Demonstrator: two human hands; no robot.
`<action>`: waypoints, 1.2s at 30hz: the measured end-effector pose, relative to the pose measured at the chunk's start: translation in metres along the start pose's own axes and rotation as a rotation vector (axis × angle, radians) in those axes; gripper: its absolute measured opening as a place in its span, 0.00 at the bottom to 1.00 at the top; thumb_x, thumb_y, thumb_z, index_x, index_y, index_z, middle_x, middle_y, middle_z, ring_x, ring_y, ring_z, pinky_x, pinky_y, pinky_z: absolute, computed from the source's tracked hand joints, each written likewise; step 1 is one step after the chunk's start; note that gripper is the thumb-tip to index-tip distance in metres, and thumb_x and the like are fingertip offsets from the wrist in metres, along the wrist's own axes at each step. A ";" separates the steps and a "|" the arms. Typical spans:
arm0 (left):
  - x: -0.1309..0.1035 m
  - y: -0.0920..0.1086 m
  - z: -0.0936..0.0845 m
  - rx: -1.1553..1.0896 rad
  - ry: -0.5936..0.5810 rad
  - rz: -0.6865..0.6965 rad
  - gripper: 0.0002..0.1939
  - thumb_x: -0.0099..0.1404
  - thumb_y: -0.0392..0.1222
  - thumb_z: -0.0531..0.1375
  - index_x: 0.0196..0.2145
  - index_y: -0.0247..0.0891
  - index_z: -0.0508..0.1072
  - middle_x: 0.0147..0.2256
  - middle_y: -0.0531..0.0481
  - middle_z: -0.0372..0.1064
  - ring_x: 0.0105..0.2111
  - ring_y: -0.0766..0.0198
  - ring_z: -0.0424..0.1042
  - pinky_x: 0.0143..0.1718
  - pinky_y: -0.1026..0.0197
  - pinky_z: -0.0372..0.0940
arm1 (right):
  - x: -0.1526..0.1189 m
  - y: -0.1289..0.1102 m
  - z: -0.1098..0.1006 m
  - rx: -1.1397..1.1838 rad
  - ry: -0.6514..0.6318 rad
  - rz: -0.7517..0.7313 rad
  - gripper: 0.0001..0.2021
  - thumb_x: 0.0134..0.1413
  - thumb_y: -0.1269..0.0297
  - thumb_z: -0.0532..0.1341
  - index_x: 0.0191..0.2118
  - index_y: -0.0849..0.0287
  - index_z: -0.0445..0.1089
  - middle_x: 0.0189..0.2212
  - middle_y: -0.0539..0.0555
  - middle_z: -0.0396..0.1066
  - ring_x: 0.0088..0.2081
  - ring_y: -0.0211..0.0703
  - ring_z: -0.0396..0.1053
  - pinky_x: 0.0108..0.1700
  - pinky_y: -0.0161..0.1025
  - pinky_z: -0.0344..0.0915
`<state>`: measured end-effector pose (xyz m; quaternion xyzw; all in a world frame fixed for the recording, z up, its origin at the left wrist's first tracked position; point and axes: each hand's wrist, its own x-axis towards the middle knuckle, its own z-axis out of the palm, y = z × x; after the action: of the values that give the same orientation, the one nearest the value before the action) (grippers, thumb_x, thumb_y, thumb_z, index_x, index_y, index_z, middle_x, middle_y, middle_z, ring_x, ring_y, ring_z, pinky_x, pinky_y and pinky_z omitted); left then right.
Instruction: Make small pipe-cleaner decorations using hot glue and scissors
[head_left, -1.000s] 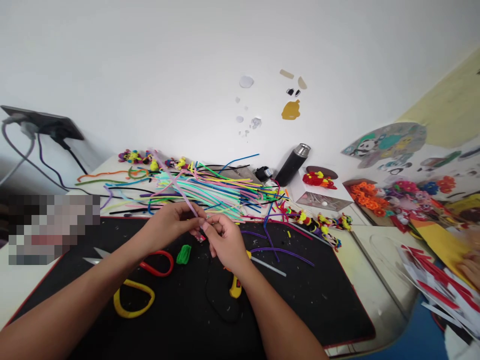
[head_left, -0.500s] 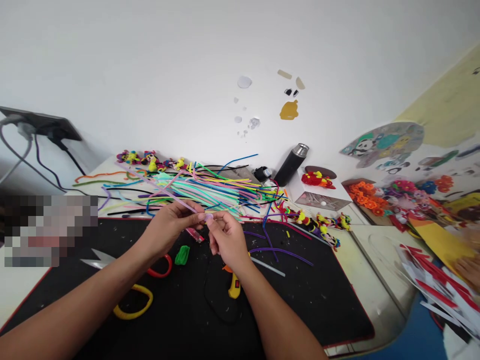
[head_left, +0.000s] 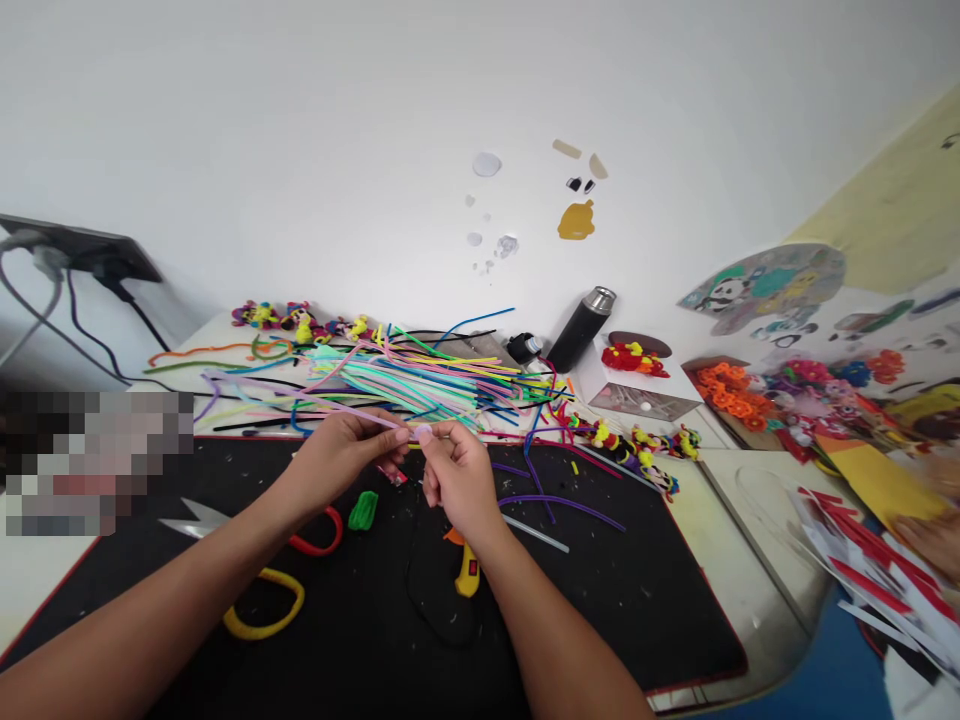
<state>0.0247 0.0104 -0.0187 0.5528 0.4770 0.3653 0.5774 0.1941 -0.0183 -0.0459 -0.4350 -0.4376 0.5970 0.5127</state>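
A pale lilac pipe cleaner (head_left: 330, 400) runs from the upper left into my left hand (head_left: 360, 440), whose thumb and fingers pinch it. Its other end forms a small lilac coil (head_left: 424, 431), closed between the thumb and fingers of my right hand (head_left: 456, 470). Both hands are raised above the black mat (head_left: 360, 620), with their fingertips close together. Below them lie a small green bundle (head_left: 364, 511) and a yellow glue gun (head_left: 468, 572), partly covered by my right wrist. Scissors with red and yellow handles (head_left: 264, 605) lie partly under my left forearm.
Behind the mat lies a heap of coloured pipe cleaners (head_left: 412, 380). A black flask (head_left: 581, 330) leans by a white box (head_left: 645, 395). Small yellow figures (head_left: 645, 440) line the right. Another person's hand (head_left: 934, 535) shows at the right edge. Sockets with cables (head_left: 82, 250) are at left.
The free length of the lilac pipe cleaner has swung downward at the left. My right hand and the coil have shifted slightly right.
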 end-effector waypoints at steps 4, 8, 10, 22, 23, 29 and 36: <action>-0.001 0.002 0.000 0.026 -0.011 0.009 0.23 0.53 0.62 0.73 0.30 0.38 0.79 0.25 0.49 0.77 0.25 0.57 0.76 0.28 0.56 0.75 | 0.000 0.001 0.000 -0.027 0.008 0.000 0.20 0.58 0.43 0.66 0.36 0.56 0.66 0.12 0.37 0.58 0.10 0.31 0.55 0.15 0.31 0.47; -0.003 0.004 -0.001 0.048 -0.018 0.013 0.22 0.54 0.62 0.73 0.27 0.38 0.79 0.25 0.48 0.77 0.24 0.57 0.76 0.29 0.57 0.74 | 0.001 0.001 0.000 -0.047 0.008 -0.011 0.19 0.58 0.44 0.65 0.36 0.56 0.67 0.12 0.38 0.58 0.10 0.31 0.54 0.14 0.31 0.45; -0.003 0.005 -0.001 0.052 -0.010 0.010 0.23 0.54 0.63 0.73 0.27 0.38 0.79 0.25 0.48 0.77 0.24 0.57 0.76 0.29 0.57 0.73 | 0.000 0.002 0.000 -0.050 0.000 -0.015 0.19 0.59 0.44 0.65 0.36 0.56 0.67 0.12 0.38 0.59 0.10 0.31 0.54 0.14 0.31 0.45; -0.005 0.009 -0.011 0.239 0.025 0.096 0.23 0.59 0.64 0.68 0.29 0.38 0.80 0.24 0.51 0.75 0.25 0.61 0.71 0.28 0.62 0.67 | -0.003 0.001 0.000 -0.142 -0.043 -0.008 0.15 0.59 0.49 0.65 0.35 0.56 0.67 0.13 0.37 0.56 0.10 0.31 0.52 0.14 0.31 0.46; -0.005 0.008 -0.012 0.274 0.021 0.108 0.22 0.60 0.63 0.68 0.29 0.38 0.80 0.24 0.51 0.75 0.25 0.61 0.70 0.28 0.62 0.66 | -0.003 0.001 0.000 -0.152 -0.052 -0.009 0.15 0.60 0.50 0.65 0.35 0.56 0.67 0.13 0.37 0.56 0.10 0.31 0.52 0.14 0.31 0.46; 0.000 0.003 -0.020 0.406 -0.032 0.157 0.19 0.65 0.58 0.64 0.32 0.38 0.82 0.28 0.51 0.77 0.29 0.60 0.72 0.31 0.63 0.64 | -0.004 0.006 0.000 -0.231 -0.081 0.010 0.13 0.62 0.54 0.65 0.33 0.56 0.67 0.13 0.37 0.56 0.11 0.30 0.52 0.15 0.30 0.48; 0.007 0.002 -0.028 0.344 -0.193 0.104 0.17 0.66 0.56 0.64 0.31 0.39 0.79 0.26 0.53 0.74 0.27 0.62 0.70 0.31 0.64 0.65 | -0.003 0.009 0.001 -0.242 -0.109 0.016 0.13 0.61 0.53 0.65 0.33 0.56 0.68 0.13 0.38 0.57 0.11 0.31 0.53 0.15 0.30 0.47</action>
<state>0.0004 0.0249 -0.0162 0.6996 0.4458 0.2532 0.4977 0.1916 -0.0224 -0.0544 -0.4641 -0.5302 0.5665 0.4273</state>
